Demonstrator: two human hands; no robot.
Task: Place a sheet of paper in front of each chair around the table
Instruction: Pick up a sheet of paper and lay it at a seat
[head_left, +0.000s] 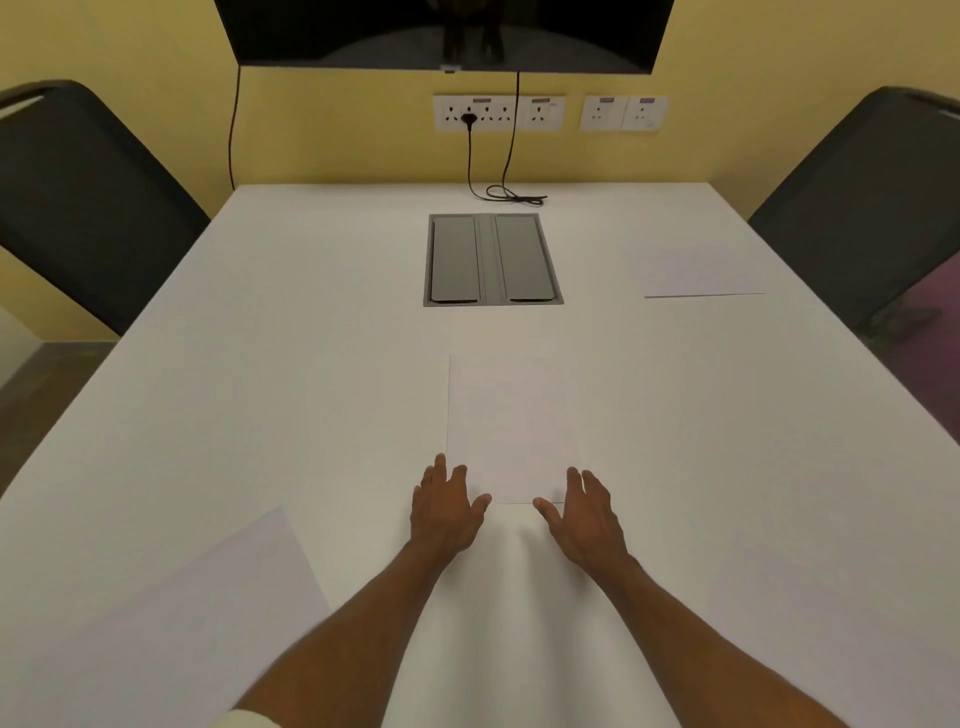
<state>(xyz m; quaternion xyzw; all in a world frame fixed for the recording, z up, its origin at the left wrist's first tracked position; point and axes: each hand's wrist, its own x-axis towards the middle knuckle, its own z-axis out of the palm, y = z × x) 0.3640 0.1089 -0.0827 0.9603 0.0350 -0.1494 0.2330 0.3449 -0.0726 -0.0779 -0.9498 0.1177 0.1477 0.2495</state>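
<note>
Thin white paper sheet (517, 431) flat mid-bench, near edge between my left hand (445, 512) and right hand (584, 519); fingers (440, 467) spread, gripping nothing. Light, floppy, slides easily; pinch a near corner.

Three paper sheets (517, 426) (701, 273) (171, 613), possibly more; two chairs (78, 208) (872, 208); two hands (444, 512) (589, 519); one table (311, 322).

Table (291, 364) white, plain. Three sheets of paper, all white with a faint lilac cast, unprinted: centre sheet (514, 426), far-right sheet (701, 270), near-left sheet (208, 597). Cable box (492, 259) set in the tabletop grey, two darker grey lids. Chairs black: left chair (78, 197), right chair (872, 208). Wall (337, 119) pale yellow. Socket panels (498, 111) white with small purple labels. Cord (470, 161) black. Screen (447, 31) black.
</note>
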